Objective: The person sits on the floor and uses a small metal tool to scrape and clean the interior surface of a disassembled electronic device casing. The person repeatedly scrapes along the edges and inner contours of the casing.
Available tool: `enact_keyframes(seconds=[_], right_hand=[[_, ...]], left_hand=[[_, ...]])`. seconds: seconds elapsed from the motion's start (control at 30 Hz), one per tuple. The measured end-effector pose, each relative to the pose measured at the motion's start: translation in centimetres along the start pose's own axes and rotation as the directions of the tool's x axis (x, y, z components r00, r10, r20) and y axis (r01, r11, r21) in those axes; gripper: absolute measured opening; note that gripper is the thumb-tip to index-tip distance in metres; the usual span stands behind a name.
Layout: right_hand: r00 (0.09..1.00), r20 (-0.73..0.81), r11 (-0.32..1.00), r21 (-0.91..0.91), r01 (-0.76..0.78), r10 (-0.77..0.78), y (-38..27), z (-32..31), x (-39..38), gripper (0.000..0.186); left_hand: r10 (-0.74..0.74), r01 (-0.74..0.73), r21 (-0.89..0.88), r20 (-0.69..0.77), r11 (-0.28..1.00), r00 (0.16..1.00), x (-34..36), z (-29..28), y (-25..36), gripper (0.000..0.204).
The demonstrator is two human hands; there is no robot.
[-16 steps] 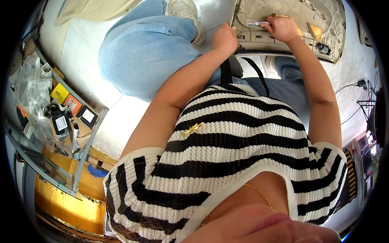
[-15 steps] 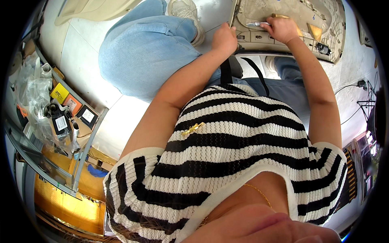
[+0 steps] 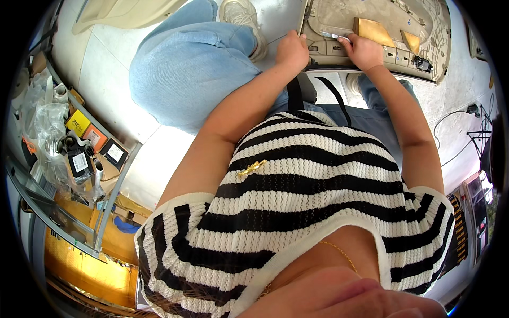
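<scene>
A beige car door trim panel (image 3: 339, 15) lies with its ribbed inner side up at the top right. My left hand (image 3: 292, 52) is closed on the panel's left edge, with the thumb uppermost. In my right hand (image 3: 366, 53) is a slim knife (image 3: 331, 35) with a light handle. Its blade points left, low over the panel's near border, and I cannot tell whether it touches. A tan foam pad (image 3: 374, 31) lies just beyond the right hand. A smaller foam wedge (image 3: 411, 41) and a black motor-like part (image 3: 422, 63) sit farther right on the panel.
At left, a grey-framed rack (image 3: 114, 185) holds small boxes (image 3: 78, 122) and clear plastic bags (image 3: 45, 119). Another beige panel (image 3: 114, 13) lies at the top left. A black cable (image 3: 442, 122) runs over the tiled floor at right. My bent knee is left of the panel.
My right hand has come nearer and slightly left with the knife, uncovering more of the larger foam pad. The left hand stays at the panel's edge, barely shifted.
</scene>
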State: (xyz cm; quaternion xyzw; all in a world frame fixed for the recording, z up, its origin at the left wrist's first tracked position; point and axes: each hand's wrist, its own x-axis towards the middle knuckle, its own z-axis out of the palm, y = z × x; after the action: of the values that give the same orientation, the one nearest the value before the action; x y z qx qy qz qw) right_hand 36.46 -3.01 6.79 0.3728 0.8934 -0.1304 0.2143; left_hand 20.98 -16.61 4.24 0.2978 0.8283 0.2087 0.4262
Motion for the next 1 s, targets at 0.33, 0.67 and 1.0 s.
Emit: enact_keyframes(seconds=[0.33, 0.67, 1.0], right_hand=[[0.990, 0.045, 0.983, 0.121, -0.135, 0.131, -0.7, 0.4, -1.1, 0.051], [0.997, 0.080, 0.986, 0.166, -0.010, -0.004, 0.4, -0.4, 0.0, 0.053], [0.998, 0.065, 0.985, 0.171, 0.011, -0.022, 1.1, 0.4, -1.0, 0.047]], left_hand=[[-0.005, 0.006, -0.026, 0.023, 1.000, 1.000, -0.2, -0.7, 1.0, 0.037], [-0.017, 0.017, -0.016, 0.036, 1.000, 0.999, 0.2, -0.4, 0.2, 0.038], [0.016, -0.016, -0.007, -0.030, 1.000, 0.999, 0.3, 0.1, -0.5, 0.033]])
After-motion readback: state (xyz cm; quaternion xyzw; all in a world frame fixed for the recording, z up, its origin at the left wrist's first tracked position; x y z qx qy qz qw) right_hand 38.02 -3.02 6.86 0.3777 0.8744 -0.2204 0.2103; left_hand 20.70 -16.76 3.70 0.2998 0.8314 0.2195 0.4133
